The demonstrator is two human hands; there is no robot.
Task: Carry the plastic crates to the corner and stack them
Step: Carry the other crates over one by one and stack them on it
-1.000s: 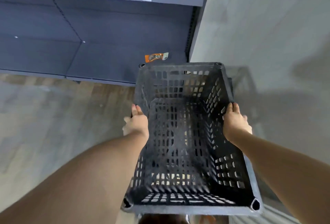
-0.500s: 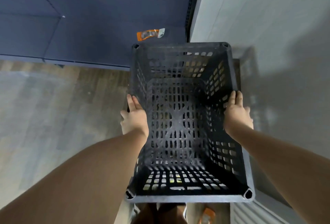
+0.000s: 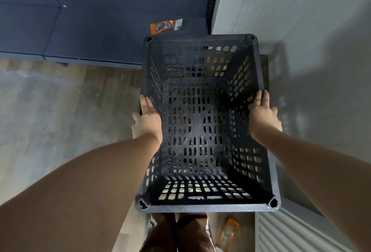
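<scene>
A black slatted plastic crate (image 3: 202, 123) is held upright above the floor, in the corner between a dark shelf unit (image 3: 100, 20) and a grey wall (image 3: 301, 20). Its long sides are gripped by the left hand (image 3: 147, 118) and right hand (image 3: 262, 114), thumbs laid along the rim.

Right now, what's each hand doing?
Left hand: holds the black crate by its left side.
Right hand: holds its right side.

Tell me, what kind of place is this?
Probably a shop or stockroom corner: dark blue shelving stands against a grey wall, a packaged item lies on the shelf, and both hands hold a black plastic crate.
</scene>
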